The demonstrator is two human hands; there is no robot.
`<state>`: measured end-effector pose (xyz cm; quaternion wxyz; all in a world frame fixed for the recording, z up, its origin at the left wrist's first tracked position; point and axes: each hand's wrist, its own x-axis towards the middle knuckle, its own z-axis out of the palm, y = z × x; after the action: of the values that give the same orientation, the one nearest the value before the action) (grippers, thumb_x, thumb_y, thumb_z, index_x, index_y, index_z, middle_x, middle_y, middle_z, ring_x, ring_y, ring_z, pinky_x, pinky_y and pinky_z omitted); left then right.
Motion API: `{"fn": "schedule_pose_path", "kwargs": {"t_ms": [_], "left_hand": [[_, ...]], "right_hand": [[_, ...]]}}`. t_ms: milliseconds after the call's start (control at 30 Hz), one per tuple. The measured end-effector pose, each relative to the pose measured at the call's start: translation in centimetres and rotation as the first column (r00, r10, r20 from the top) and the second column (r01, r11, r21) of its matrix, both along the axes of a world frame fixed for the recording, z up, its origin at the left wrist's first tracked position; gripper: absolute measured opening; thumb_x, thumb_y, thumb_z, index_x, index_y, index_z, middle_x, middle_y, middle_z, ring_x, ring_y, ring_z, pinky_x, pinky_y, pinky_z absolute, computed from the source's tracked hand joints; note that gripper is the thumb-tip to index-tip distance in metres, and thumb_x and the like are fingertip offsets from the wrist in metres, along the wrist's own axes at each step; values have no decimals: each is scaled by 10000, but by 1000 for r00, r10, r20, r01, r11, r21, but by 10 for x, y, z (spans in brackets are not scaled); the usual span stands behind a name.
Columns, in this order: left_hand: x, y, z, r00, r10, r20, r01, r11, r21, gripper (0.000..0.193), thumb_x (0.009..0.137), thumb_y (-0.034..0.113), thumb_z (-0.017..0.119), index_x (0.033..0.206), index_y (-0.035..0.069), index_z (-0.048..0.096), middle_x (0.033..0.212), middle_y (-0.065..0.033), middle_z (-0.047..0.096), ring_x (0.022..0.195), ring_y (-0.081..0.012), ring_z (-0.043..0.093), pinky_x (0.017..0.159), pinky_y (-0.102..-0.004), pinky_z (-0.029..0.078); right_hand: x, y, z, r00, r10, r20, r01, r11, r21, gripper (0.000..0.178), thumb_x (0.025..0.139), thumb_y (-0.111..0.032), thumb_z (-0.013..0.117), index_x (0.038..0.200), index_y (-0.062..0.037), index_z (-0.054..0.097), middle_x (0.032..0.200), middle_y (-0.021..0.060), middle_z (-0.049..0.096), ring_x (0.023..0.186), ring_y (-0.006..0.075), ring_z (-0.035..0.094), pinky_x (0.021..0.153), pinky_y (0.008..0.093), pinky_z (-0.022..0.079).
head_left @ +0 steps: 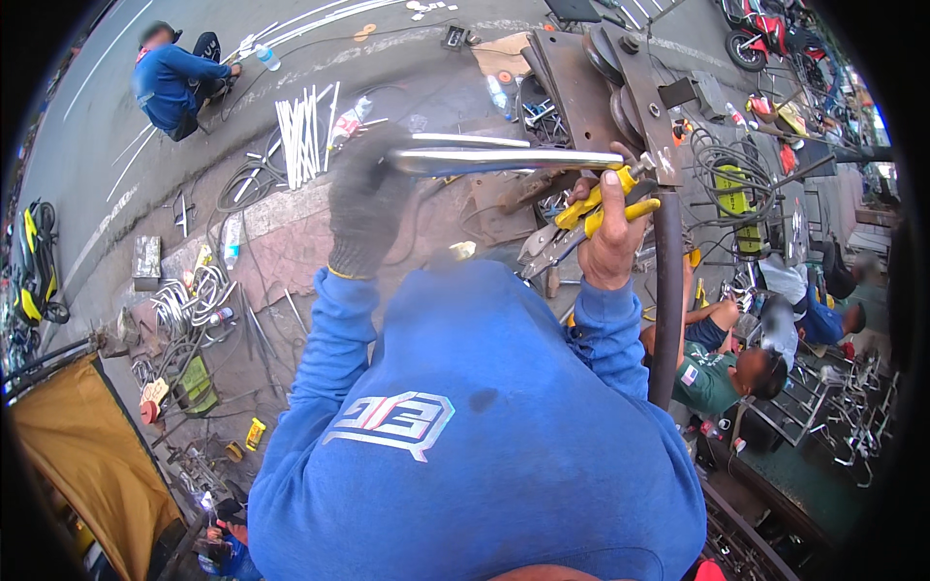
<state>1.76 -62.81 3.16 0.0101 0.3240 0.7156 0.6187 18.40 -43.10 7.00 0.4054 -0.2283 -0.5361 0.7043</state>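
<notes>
A dark work glove covers my left hand (366, 198), which is blurred and closed around the left part of a shiny bent metal tube (513, 161). Two lengths of the tube run rightward from it, the longer one reaching my right hand. My bare right hand (610, 230) grips locking pliers (573, 225) with yellow handles, their jaws pointing down and left. Its upper fingers lie by the tube's right end; whether they touch it I cannot tell. Just beyond stands a rusty steel bender (572, 82) with grooved rollers (628, 116).
A brown steel post (668, 290) stands right of my right arm. White rods (302, 140) and coiled cables (189, 305) lie left on the ground. One person (179, 82) crouches far left; another in a green shirt (712, 382) sits at the right. A red motorcycle (760, 39) is far right.
</notes>
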Motion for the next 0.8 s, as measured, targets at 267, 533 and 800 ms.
{"fn": "schedule_pose_path", "kwargs": {"t_ms": [267, 533, 800], "left_hand": [[15, 17, 20, 951, 61, -304, -109, 984, -143, 281, 731, 59, 769, 993, 78, 670, 928, -88, 674, 881, -268, 654, 762, -359, 527], [10, 26, 11, 927, 96, -363, -188, 955, -227, 409, 776, 21, 697, 1173, 77, 619, 1035, -136, 658, 964, -291, 651, 820, -380, 520], [-21, 20, 11, 930, -74, -359, -31, 961, -276, 453, 792, -8, 632, 1228, 28, 513, 1061, -180, 619, 968, -370, 630, 855, -434, 502]], "right_hand": [[4, 13, -20, 997, -56, 47, 61, 993, -100, 355, 935, -151, 588, 1249, -3, 512, 841, 61, 604, 708, 110, 565, 633, 263, 484], [3, 4, -19, 993, -23, 113, 24, 1000, -10, 375, 932, -144, 578, 1274, -7, 506, 907, 58, 604, 710, 106, 571, 622, 259, 482], [10, 30, 2, 934, 203, 293, -221, 975, 27, 367, 941, -139, 577, 1272, 14, 536, 726, 20, 581, 667, 92, 561, 590, 241, 462]]}}
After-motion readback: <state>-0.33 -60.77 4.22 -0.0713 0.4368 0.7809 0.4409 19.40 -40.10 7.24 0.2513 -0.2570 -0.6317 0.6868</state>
